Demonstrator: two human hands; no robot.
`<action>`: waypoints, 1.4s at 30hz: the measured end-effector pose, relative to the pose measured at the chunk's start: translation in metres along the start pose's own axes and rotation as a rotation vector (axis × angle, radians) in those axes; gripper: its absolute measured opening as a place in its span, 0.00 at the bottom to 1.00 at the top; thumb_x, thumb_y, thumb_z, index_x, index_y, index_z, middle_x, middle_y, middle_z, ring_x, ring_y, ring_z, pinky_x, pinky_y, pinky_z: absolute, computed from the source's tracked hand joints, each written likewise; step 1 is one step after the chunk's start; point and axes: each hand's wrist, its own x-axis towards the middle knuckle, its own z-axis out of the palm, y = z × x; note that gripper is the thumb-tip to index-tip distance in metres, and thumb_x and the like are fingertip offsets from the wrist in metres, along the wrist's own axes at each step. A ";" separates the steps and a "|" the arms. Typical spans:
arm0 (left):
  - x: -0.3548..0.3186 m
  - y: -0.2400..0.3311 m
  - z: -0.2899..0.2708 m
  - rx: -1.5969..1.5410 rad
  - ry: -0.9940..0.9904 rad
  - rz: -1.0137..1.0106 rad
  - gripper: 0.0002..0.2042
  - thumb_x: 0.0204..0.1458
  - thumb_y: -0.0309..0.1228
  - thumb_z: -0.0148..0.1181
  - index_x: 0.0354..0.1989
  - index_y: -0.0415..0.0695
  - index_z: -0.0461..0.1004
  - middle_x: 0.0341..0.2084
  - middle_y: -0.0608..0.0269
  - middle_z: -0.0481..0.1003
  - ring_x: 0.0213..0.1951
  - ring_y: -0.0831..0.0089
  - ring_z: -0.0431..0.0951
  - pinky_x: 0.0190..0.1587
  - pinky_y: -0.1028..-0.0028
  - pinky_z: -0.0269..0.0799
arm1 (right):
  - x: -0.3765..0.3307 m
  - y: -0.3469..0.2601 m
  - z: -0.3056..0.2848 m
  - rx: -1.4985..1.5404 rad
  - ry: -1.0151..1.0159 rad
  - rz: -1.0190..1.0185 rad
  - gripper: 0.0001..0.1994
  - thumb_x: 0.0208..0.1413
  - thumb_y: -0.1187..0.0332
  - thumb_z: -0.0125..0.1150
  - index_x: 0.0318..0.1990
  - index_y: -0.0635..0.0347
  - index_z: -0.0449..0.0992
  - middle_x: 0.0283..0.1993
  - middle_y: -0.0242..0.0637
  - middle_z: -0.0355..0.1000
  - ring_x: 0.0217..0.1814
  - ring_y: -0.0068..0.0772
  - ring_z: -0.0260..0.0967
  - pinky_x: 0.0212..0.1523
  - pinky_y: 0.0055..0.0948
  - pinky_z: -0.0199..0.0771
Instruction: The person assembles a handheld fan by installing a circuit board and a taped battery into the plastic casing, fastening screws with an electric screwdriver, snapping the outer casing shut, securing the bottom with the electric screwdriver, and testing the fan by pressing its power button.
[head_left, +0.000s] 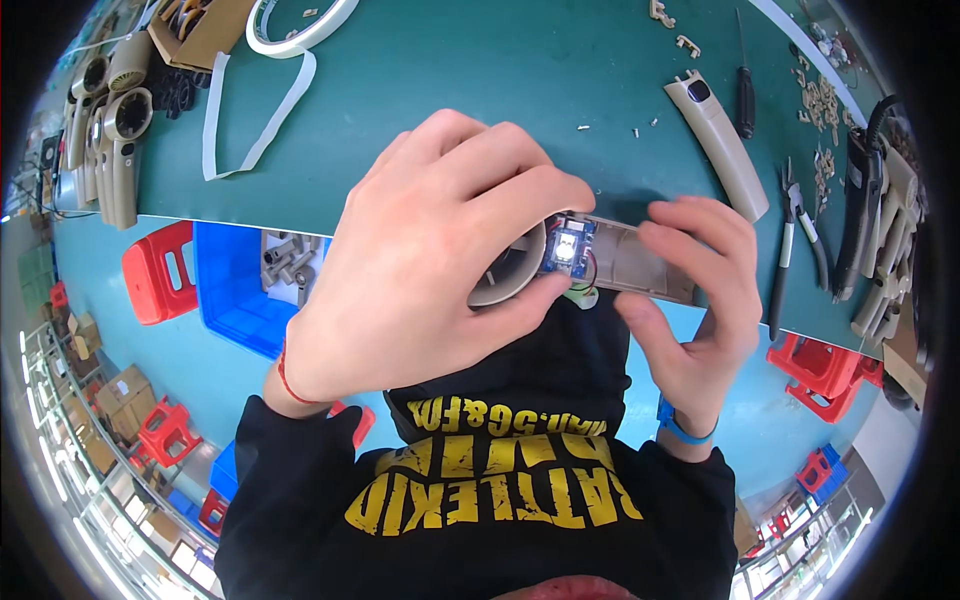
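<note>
A beige handheld fan with its handle opened lies at the near edge of the green table. My left hand (450, 230) is closed around its round fan head (508, 270), thumb and fingertips beside a small blue circuit board (571, 245) with a bright white light and thin wires. From the board the open handle shell (645, 262) runs right. My right hand (705, 280) straddles that shell with its fingers and thumb apart; whether the fingertips press on it is unclear. A separate beige handle cover (716, 145) lies beyond my right hand.
Right of the cover are a black screwdriver (745, 102), pliers (788, 240) and scattered small beige parts (820, 105). A white tape roll (300, 45) and several fans (120, 130) sit at the left. Below the table edge stands a blue bin (225, 300) beside a red stool (162, 272).
</note>
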 end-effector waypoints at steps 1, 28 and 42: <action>0.000 0.000 0.000 -0.010 -0.003 -0.004 0.20 0.32 0.27 0.71 0.40 0.46 0.79 0.36 0.61 0.76 0.40 0.59 0.73 0.43 0.65 0.71 | -0.002 0.001 -0.002 -0.005 0.028 -0.003 0.20 0.43 0.68 0.73 0.46 0.64 0.78 0.50 0.44 0.74 0.56 0.47 0.68 0.56 0.41 0.68; 0.001 0.006 0.002 -0.014 0.036 -0.078 0.17 0.31 0.25 0.69 0.35 0.44 0.79 0.31 0.63 0.74 0.37 0.62 0.72 0.40 0.68 0.70 | 0.026 0.099 -0.163 -0.562 0.166 0.476 0.30 0.59 0.58 0.66 0.66 0.58 0.65 0.56 0.40 0.71 0.56 0.30 0.69 0.58 0.30 0.66; -0.006 0.003 0.005 -0.041 0.092 -0.047 0.17 0.34 0.27 0.71 0.37 0.45 0.78 0.33 0.64 0.73 0.38 0.62 0.71 0.41 0.66 0.70 | 0.029 0.134 -0.192 -0.223 0.010 0.689 0.19 0.62 0.60 0.63 0.54 0.61 0.72 0.27 0.26 0.65 0.26 0.16 0.61 0.27 0.20 0.58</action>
